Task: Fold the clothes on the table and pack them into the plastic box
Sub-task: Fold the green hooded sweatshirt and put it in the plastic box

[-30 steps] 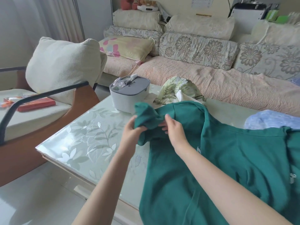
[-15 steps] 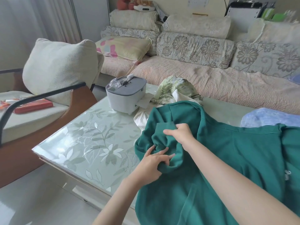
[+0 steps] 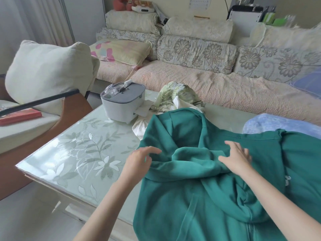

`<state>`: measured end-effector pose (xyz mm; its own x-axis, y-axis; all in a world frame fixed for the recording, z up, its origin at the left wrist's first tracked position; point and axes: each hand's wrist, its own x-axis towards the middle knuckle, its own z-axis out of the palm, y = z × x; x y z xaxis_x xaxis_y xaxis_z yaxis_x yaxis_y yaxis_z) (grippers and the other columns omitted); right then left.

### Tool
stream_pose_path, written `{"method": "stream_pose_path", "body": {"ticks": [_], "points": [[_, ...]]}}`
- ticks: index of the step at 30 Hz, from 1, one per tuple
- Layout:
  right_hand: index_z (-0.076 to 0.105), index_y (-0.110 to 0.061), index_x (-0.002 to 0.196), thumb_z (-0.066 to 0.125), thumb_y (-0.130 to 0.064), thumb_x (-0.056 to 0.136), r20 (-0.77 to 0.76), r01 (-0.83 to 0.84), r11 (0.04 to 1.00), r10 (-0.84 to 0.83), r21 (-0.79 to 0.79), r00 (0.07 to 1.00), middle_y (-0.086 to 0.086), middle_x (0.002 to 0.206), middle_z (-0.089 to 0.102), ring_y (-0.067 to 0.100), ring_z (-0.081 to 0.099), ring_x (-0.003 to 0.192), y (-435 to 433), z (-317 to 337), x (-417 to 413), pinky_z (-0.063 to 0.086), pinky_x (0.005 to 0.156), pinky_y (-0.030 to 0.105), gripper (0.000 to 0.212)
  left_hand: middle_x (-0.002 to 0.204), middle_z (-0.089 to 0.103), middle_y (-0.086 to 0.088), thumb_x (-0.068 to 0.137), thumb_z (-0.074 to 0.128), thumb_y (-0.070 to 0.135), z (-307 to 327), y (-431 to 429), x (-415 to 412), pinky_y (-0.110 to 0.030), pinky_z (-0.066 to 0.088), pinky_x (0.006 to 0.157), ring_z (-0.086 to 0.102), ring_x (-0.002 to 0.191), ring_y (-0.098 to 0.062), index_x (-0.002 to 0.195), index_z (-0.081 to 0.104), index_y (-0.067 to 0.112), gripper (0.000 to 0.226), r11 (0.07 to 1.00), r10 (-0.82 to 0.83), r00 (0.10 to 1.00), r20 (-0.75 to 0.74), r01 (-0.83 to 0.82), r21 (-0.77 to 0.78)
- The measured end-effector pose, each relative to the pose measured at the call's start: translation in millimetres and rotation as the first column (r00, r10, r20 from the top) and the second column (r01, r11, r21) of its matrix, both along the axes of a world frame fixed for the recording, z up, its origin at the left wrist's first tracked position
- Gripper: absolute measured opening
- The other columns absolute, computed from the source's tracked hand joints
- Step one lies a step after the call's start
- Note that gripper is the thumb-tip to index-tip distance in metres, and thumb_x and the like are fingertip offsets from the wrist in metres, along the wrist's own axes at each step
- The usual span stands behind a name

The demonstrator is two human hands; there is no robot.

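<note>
We see the green hoodie (image 3: pixel 199 202) spread on the near right part of the table (image 3: pixel 78 153). The left hand (image 3: pixel 139 162) touches its edge with loose fingers that hold nothing. The right hand (image 3: pixel 237 160) presses the sleeve (image 3: pixel 191 157) down, fingers spread flat. The plastic box (image 3: pixel 123 105) (lid on) sits far left, apart from the 2 hands.

green hoodie (image 3: pixel 208 197): cut off bottom, right | white garment (image 3: pixel 139 126): mostly under hoodie

Bare table (image 3: pixel 73 153) lies open left of the hoodie (image 3: pixel 191 197); box (image 3: pixel 121 105) and crumpled clothes (image 3: pixel 175 94) crowd its far edge.
</note>
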<state>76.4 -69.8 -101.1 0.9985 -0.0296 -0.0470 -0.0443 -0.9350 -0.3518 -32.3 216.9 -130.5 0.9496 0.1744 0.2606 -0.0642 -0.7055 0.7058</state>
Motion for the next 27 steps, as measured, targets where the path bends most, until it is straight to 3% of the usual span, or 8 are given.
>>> {"method": "stream_pose_path", "body": {"ticks": [3, 6, 11, 14, 17, 20, 24, 27], "points": [[0.047, -0.031, 0.136, 0.055, -0.038, 0.092, 0.031, -0.198, 0.976, 0.196, 0.095, 0.98, -0.006, 0.148, 0.038, 0.02, 0.024, 0.136, 18, -1, 7, 0.016, 0.106, 0.031, 0.045, 0.106, 0.067, 0.01, 0.089, 0.047, -0.004, 0, 1, 27, -0.028, 0.038, 0.097, 0.058, 0.107, -0.015, 0.102, 0.071, 0.025, 0.041, 0.975, -0.079, 0.99, 0.113, 0.053, 0.217], [0.046, -0.036, 0.135, 0.051, -0.045, 0.093, -0.06, -0.327, 0.944, 0.328, 0.036, 0.943, -0.001, 0.136, 0.046, 0.02, 0.024, 0.135, 33, -8, 20, 0.013, 0.106, 0.03, 0.044, 0.128, 0.059, 0.009, 0.091, 0.047, -0.003, 1, -1, 55, -0.032, 0.02, 0.112, 0.042, 0.132, -0.015, 0.115, 0.066, 0.027, 0.043, 0.925, -0.133, 0.989, 0.064, 0.101, 0.366], [0.058, -0.035, 0.088, 0.061, -0.05, 0.085, -0.06, -0.404, 0.914, 0.401, -0.042, 0.914, -0.006, 0.087, 0.057, 0.011, 0.043, 0.106, 20, -3, 33, 0.002, 0.116, 0.036, 0.016, 0.154, 0.026, 0.014, 0.092, 0.04, -0.003, 14, -10, 92, -0.044, -0.01, 0.115, 0.006, 0.146, -0.011, 0.145, 0.031, 0.031, 0.064, 0.763, -0.204, 0.973, -0.11, 0.228, 0.604], [0.06, -0.028, 0.076, 0.072, -0.041, 0.079, -0.017, -0.375, 0.912, 0.382, 0.167, 0.924, -0.007, 0.081, 0.065, 0.016, 0.056, 0.098, -3, 12, 31, 0.033, 0.106, 0.039, 0.018, 0.154, 0.022, 0.007, 0.096, 0.047, 0.012, 18, -11, 111, -0.047, -0.014, 0.113, -0.001, 0.147, -0.013, 0.148, 0.024, 0.029, 0.059, 0.615, -0.197, 0.963, -0.185, 0.268, 0.742], [0.064, -0.02, 0.078, 0.077, -0.024, 0.077, -0.017, -0.35, 0.876, 0.376, 0.333, 0.926, -0.004, 0.085, 0.068, 0.02, 0.064, 0.092, -31, 34, 26, 0.046, 0.082, 0.03, 0.014, 0.148, 0.03, 0.004, 0.092, 0.055, 0.032, 24, -11, 126, -0.048, -0.013, 0.115, 0.004, 0.146, -0.015, 0.132, 0.048, 0.03, 0.041, 0.514, -0.171, 0.958, -0.232, 0.287, 0.809], [0.068, -0.014, 0.09, 0.078, -0.02, 0.077, -0.023, -0.279, 0.892, 0.307, 0.355, 0.952, -0.004, 0.095, 0.07, 0.021, 0.065, 0.098, -62, 56, 24, 0.045, 0.08, 0.024, 0.017, 0.136, 0.047, 0.006, 0.087, 0.06, 0.041, 35, -10, 137, -0.043, -0.009, 0.116, 0.017, 0.143, -0.013, 0.114, 0.061, 0.022, 0.033, 0.64, -0.171, 0.976, -0.132, 0.212, 0.738], [0.054, -0.003, 0.13, 0.079, -0.033, 0.074, -0.001, -0.097, 0.961, 0.101, 0.257, 0.995, 0.01, 0.135, 0.053, 0.026, 0.047, 0.127, -109, 72, 30, 0.034, 0.099, 0.032, 0.069, 0.119, 0.062, 0.003, 0.09, 0.057, 0.037, 45, -20, 146, -0.036, 0.011, 0.113, 0.037, 0.132, -0.018, 0.104, 0.068, 0.015, 0.028, 0.904, -0.109, 0.98, 0.165, 0.028, 0.426], [0.069, -0.015, 0.113, 0.074, -0.074, 0.046, -0.056, -0.049, 0.98, 0.06, 0.191, 0.997, 0.007, 0.116, 0.068, 0.027, 0.06, 0.11, -134, 71, 35, 0.044, 0.095, 0.037, 0.089, 0.11, 0.067, 0.002, 0.09, 0.059, 0.033, 48, -45, 156, -0.031, 0.018, 0.108, 0.047, 0.123, -0.018, 0.095, 0.071, 0.016, 0.021, 0.935, -0.131, 0.974, 0.187, 0.059, 0.35]]}}
